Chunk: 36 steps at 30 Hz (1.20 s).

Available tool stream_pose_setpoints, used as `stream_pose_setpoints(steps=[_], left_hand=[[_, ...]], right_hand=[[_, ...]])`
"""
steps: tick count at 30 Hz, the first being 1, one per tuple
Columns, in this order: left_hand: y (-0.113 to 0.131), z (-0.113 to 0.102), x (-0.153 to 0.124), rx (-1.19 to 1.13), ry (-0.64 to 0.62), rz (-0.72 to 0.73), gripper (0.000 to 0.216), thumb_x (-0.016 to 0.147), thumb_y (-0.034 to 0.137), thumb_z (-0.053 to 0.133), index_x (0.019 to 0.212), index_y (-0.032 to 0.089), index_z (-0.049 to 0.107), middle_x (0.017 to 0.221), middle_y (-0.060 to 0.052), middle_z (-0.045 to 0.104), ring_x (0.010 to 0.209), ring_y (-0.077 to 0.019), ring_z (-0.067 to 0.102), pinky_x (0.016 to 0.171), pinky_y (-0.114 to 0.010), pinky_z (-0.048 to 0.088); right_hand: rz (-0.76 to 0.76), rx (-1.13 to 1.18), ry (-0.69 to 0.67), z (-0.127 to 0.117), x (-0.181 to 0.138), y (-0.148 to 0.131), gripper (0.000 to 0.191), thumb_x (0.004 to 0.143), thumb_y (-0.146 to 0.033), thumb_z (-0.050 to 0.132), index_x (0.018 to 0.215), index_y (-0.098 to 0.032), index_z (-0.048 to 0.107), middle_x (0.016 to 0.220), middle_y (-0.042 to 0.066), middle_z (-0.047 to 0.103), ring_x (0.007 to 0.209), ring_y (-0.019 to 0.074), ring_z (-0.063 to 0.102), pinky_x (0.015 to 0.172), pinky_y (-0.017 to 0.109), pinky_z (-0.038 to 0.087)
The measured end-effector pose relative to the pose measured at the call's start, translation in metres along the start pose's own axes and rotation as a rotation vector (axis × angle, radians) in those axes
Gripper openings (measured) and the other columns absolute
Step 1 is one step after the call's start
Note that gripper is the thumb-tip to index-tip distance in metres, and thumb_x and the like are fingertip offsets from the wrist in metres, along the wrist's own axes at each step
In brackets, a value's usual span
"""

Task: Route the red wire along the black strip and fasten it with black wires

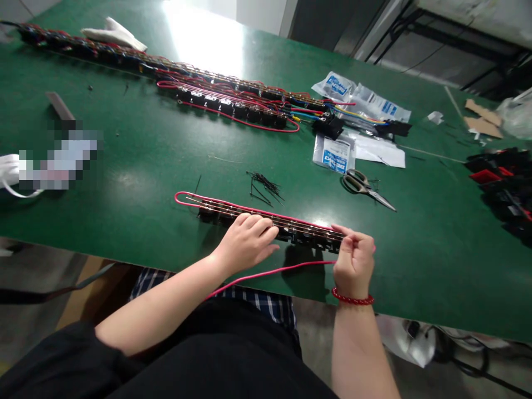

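Observation:
A row of black switches (216, 212) joined by metal strips and a pink wire (183, 198) lies near the front edge of the green table (137, 183). My left hand (248, 241) rests on the middle of the row, fingers curled down over it. At the row's right end my right hand (354, 257) pinches the pink wire, which trails back toward my lap. A red bead bracelet (352, 300) circles my right wrist.
Loose black cable ties (264, 185) and scissors (366, 185) lie just behind the row. Longer wired switch rows (233, 102) and plastic bags (357, 102) fill the far side. Black and red parts (502, 183) sit at the right edge. A white cloth (114, 32) lies far left.

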<state>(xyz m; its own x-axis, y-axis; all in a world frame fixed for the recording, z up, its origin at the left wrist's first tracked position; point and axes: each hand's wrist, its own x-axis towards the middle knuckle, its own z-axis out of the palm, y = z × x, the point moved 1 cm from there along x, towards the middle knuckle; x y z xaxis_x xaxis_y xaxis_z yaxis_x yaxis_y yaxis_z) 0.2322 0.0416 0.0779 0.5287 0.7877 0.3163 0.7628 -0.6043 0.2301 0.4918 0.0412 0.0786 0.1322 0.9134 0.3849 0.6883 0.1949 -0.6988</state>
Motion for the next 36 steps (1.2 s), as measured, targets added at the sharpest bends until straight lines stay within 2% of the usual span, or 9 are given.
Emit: stream_pose_setpoints(steps=[4, 8, 9, 12, 19, 24, 27, 31, 36], left_hand=[[0.010, -0.026, -0.042, -0.024, -0.369, -0.055, 0.041, 0.078, 0.058, 0.067, 0.093, 0.020, 0.059, 0.092, -0.004, 0.061, 0.084, -0.0220, 0.056, 0.071, -0.034, 0.041], [0.013, -0.033, -0.090, 0.085, -0.496, -0.140, 0.014, 0.081, 0.027, 0.068, 0.087, 0.021, 0.057, 0.086, -0.003, 0.059, 0.081, -0.0214, 0.056, 0.067, -0.032, 0.040], [0.013, -0.033, -0.098, 0.099, -0.496, -0.155, 0.006, 0.084, 0.018, 0.061, 0.085, 0.021, 0.056, 0.083, -0.002, 0.058, 0.078, -0.0205, 0.056, 0.066, -0.032, 0.040], [0.014, -0.033, -0.115, 0.086, -0.464, -0.202, 0.014, 0.089, 0.010, 0.048, 0.086, 0.020, 0.056, 0.081, -0.002, 0.058, 0.072, -0.0180, 0.056, 0.063, -0.031, 0.040], [-0.002, -0.032, -0.110, 0.158, -0.364, -0.238, 0.016, 0.095, 0.021, 0.046, 0.108, 0.022, 0.056, 0.069, 0.001, 0.058, 0.054, -0.0136, 0.055, 0.048, -0.027, 0.030], [-0.034, -0.041, -0.081, 0.173, -0.201, -0.174, 0.013, 0.095, 0.030, 0.050, 0.092, 0.021, 0.059, 0.069, 0.000, 0.059, 0.062, -0.0169, 0.057, 0.056, -0.029, 0.035], [-0.053, -0.039, -0.069, 0.158, -0.185, -0.074, 0.018, 0.095, 0.033, 0.050, 0.086, 0.020, 0.058, 0.072, -0.001, 0.059, 0.068, -0.0174, 0.057, 0.065, -0.031, 0.038], [-0.070, -0.021, -0.071, 0.090, -0.152, -0.036, 0.014, 0.095, 0.030, 0.050, 0.097, 0.020, 0.060, 0.086, -0.004, 0.063, 0.078, -0.0181, 0.057, 0.071, -0.032, 0.040], [-0.074, -0.006, -0.083, 0.042, -0.027, -0.069, 0.016, 0.096, 0.027, 0.047, 0.095, 0.020, 0.061, 0.086, -0.003, 0.063, 0.076, -0.0170, 0.055, 0.074, -0.032, 0.041]], right_hand=[[0.043, 0.249, -0.003, 0.011, -0.016, -0.021, 0.015, 0.098, -0.034, 0.043, 0.100, -0.022, 0.052, 0.103, 0.007, 0.068, 0.097, 0.0213, 0.064, 0.089, 0.043, 0.049], [0.142, 0.486, -0.235, 0.044, -0.043, -0.037, 0.013, 0.100, -0.033, 0.040, 0.097, -0.024, 0.050, 0.091, 0.003, 0.068, 0.082, 0.0177, 0.065, 0.078, 0.036, 0.052], [0.163, 0.504, -0.293, 0.052, -0.048, -0.039, 0.014, 0.100, -0.034, 0.039, 0.096, -0.024, 0.049, 0.088, 0.003, 0.069, 0.079, 0.0174, 0.065, 0.075, 0.035, 0.053], [0.183, 0.419, -0.364, 0.069, -0.060, -0.041, 0.016, 0.100, -0.035, 0.040, 0.093, -0.024, 0.049, 0.081, 0.001, 0.068, 0.073, 0.0166, 0.064, 0.070, 0.032, 0.051], [0.191, 0.309, -0.348, 0.070, -0.059, -0.040, 0.018, 0.099, -0.036, 0.039, 0.090, -0.024, 0.049, 0.076, 0.000, 0.067, 0.068, 0.0161, 0.064, 0.066, 0.029, 0.050], [0.180, 0.289, -0.325, 0.071, -0.058, -0.041, 0.020, 0.099, -0.037, 0.039, 0.090, -0.024, 0.050, 0.076, 0.001, 0.066, 0.069, 0.0167, 0.063, 0.066, 0.030, 0.051], [0.182, 0.292, -0.316, 0.071, -0.058, -0.041, 0.019, 0.099, -0.036, 0.039, 0.091, -0.024, 0.051, 0.078, 0.001, 0.066, 0.070, 0.0172, 0.063, 0.067, 0.031, 0.051], [0.181, 0.263, -0.274, 0.071, -0.057, -0.043, 0.020, 0.099, -0.036, 0.040, 0.090, -0.023, 0.052, 0.080, 0.002, 0.065, 0.073, 0.0178, 0.062, 0.069, 0.032, 0.050], [0.169, 0.235, -0.269, 0.070, -0.056, -0.045, 0.019, 0.098, -0.035, 0.041, 0.090, -0.023, 0.053, 0.081, 0.003, 0.065, 0.075, 0.0181, 0.062, 0.070, 0.032, 0.049]])
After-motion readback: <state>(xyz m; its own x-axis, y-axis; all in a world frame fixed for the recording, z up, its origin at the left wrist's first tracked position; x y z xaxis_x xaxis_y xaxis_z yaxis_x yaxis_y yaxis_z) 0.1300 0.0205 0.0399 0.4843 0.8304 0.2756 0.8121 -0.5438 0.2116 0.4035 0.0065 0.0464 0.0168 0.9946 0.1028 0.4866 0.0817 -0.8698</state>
